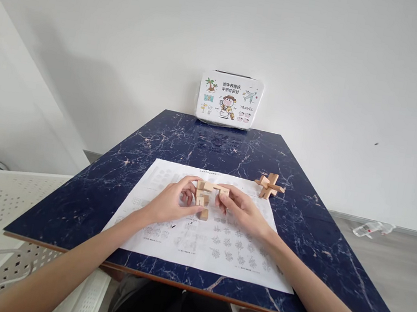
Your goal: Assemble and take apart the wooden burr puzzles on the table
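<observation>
Above a printed instruction sheet [162, 246], my two hands hold light wooden puzzle pieces. My left hand [172, 200] grips notched wooden puzzle pieces [200, 200] from the left, thumb along the lower front. From the right, my right hand [242, 208] pinches another wooden puzzle piece [223, 195], which bears a small mark, between thumb and fingers. A bar at the top spans from one hand's pieces to the other's; whether they interlock I cannot tell. An assembled wooden cross puzzle [269, 186] stands by the sheet's upper right corner.
A white cartoon-printed case [229, 100] leans on the wall at the far end of the dark blue marbled table [120, 163]. A white perforated rack [29, 191] with cables is at the left. Plastic bottles [367, 228] lie on the floor at right.
</observation>
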A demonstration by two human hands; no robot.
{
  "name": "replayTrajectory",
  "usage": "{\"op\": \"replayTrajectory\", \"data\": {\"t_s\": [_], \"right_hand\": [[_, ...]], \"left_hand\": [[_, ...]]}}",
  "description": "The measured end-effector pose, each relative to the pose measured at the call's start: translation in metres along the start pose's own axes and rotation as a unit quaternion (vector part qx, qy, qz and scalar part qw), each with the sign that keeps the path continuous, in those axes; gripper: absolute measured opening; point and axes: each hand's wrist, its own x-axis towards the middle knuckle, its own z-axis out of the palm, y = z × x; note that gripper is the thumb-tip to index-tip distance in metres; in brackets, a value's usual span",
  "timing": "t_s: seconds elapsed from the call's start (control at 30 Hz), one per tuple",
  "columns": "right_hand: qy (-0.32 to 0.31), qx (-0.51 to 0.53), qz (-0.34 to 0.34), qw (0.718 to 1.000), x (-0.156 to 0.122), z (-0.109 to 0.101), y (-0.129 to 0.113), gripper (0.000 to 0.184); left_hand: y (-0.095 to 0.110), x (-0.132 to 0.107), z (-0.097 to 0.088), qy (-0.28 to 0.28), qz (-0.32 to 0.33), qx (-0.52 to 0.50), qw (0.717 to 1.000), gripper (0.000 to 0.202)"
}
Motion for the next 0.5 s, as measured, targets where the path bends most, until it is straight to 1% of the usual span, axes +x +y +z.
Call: {"op": "replayTrajectory", "data": {"t_s": [0.23, 0.33, 0.4, 0.5], "right_hand": [[-0.04, -0.008, -0.004, 0.999, -0.002, 0.002, -0.002, 0.047], [-0.039, -0.023, -0.007, 0.999, -0.003, 0.006, 0.003, 0.048], [-0.024, -0.034, -0.016, 0.999, -0.003, 0.009, 0.006, 0.042], [0.01, -0.046, -0.029, 0.998, -0.004, 0.011, 0.01, 0.029]], "left_hand": [[0.007, -0.002, 0.0, -0.009, -0.005, -0.01, 1.0, 0.066], [0.01, -0.003, 0.002, -0.018, -0.009, -0.01, 1.0, 0.064], [0.011, -0.003, 0.004, -0.03, -0.014, -0.014, 0.999, 0.063], [0.013, -0.004, 0.006, -0.036, -0.024, -0.027, 0.999, 0.065]]}}
